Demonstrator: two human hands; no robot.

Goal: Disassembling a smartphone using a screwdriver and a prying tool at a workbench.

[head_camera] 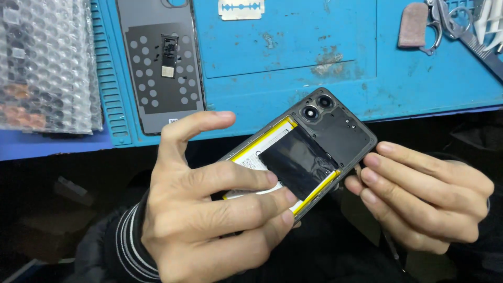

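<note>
My left hand [209, 209] presses 3 fingers on the white battery [272, 157] of the opened phone [314, 144]; my right hand [424, 194] clamps its lower edge, above my lap, off the blue surface [293, 47].

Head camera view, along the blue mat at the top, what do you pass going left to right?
Bubble wrap stack → detached phone back cover → razor blade → small brown pad → metal scissors → white plastic tool.
</note>
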